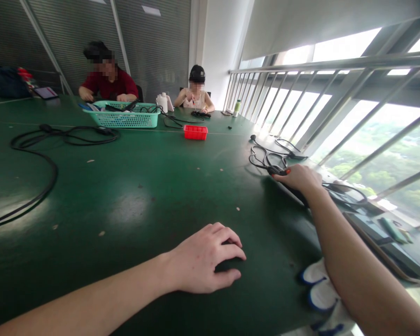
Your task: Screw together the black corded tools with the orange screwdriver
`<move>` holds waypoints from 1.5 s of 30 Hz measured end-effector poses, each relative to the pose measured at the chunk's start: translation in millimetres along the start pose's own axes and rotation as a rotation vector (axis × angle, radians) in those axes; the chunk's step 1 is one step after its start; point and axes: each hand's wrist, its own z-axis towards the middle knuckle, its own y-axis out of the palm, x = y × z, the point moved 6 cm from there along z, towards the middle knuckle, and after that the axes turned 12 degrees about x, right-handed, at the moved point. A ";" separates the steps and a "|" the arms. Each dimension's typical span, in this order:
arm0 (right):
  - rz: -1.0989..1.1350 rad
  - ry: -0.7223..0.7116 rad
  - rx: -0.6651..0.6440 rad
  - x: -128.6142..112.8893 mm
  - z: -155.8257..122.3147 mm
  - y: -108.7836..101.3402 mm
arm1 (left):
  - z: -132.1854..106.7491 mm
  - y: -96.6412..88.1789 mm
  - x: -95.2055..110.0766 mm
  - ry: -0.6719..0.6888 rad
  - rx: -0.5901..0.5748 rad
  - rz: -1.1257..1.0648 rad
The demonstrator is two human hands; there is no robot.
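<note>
My left hand point(212, 259) rests on the green tabletop point(161, 186), fingers apart and slightly bent, with nothing in it. Over at the right edge of the table, my right hand point(303, 179) is closed around a long black object point(296, 193) that lies along the edge. Its kind is unclear because the hand and forearm cover much of it. Looped black cables point(266, 156) lie just beyond the right fingers. White gloves with blue trim point(322, 291) sit partly under my right forearm at the near edge.
A teal basket point(126, 120) of tools and cables and a red tray point(195, 132) stand farther back. A black cable point(54, 172) curves across the left. Two people sit at the far side. A metal railing point(336, 65) runs along the window at right.
</note>
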 end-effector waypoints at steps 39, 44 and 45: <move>0.017 0.076 0.036 -15.6 -14.0 -25.2 | -1.6 2.2 -3.1 0.016 0.025 0.011; 0.000 0.086 0.017 -17.2 -19.2 -34.6 | -1.3 6.6 -2.9 0.061 0.045 0.002; -0.017 0.105 0.029 -15.8 -19.2 -36.7 | -1.1 7.2 -2.3 0.080 0.048 0.000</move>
